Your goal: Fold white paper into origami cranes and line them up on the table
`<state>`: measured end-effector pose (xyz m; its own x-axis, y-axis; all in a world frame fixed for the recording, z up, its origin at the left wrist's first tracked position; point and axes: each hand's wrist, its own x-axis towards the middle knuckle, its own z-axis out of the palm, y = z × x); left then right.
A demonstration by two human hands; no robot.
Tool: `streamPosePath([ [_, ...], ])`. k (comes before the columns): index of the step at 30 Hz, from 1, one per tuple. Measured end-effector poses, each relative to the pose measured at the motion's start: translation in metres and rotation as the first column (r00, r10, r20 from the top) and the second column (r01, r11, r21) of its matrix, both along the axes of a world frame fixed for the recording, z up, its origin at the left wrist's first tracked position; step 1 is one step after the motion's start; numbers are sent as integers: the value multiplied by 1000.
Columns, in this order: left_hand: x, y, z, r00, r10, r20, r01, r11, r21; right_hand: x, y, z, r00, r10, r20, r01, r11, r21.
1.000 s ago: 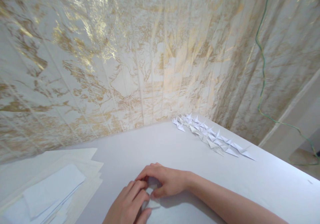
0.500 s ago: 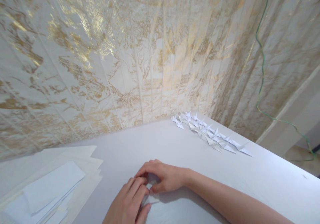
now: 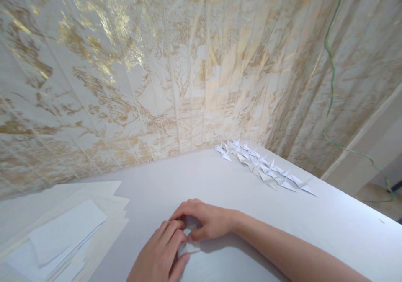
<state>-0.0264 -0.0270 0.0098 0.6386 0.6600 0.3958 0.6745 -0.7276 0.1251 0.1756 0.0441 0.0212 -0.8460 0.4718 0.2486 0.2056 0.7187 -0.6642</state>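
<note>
A small piece of folded white paper [image 3: 192, 246] lies on the table between my hands, mostly covered by fingers. My left hand [image 3: 161, 248] comes from the lower left, its bent fingers closed on the paper's left side and the thumb at its near edge. From the right, my right hand [image 3: 201, 221] curves over the far side, thumb and fingers pinching the same paper. The fingertips of both hands meet at the paper's far left. Its exact folds are hidden.
Folded white paper cranes [image 3: 262, 164] stand in rows along the table's [image 3: 176, 181] far right edge. Stacked white paper sheets [image 3: 69, 229] lie on the left. Behind rises a gold-patterned curtain [image 3: 176, 64], with a green cord [image 3: 331, 76] hanging at the right.
The hands stay almost still on the folded paper, with only a slight shift of the fingers. The view has tilted very slightly.
</note>
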Motion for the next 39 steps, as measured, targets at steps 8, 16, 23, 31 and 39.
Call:
streamPosePath([
  [8,0,3,9,998,-6,-70,1,997,-73,2,1,1,999,30,27,-30,1000,-10],
  [16,1,5,18,990,-98,-102,111,984,138,3,5,0,993,71,92,-67,997,-45],
  [23,-5,1,5,979,-125,-159,144,983,116,3,4,2,991,98,95,-99,995,10],
  [31,2,3,7,985,-150,-87,152,988,11,3,8,-2,982,140,124,-141,990,2],
  [39,1,0,6,996,-76,38,77,996,-40,5,8,5,970,168,176,-166,986,-27],
])
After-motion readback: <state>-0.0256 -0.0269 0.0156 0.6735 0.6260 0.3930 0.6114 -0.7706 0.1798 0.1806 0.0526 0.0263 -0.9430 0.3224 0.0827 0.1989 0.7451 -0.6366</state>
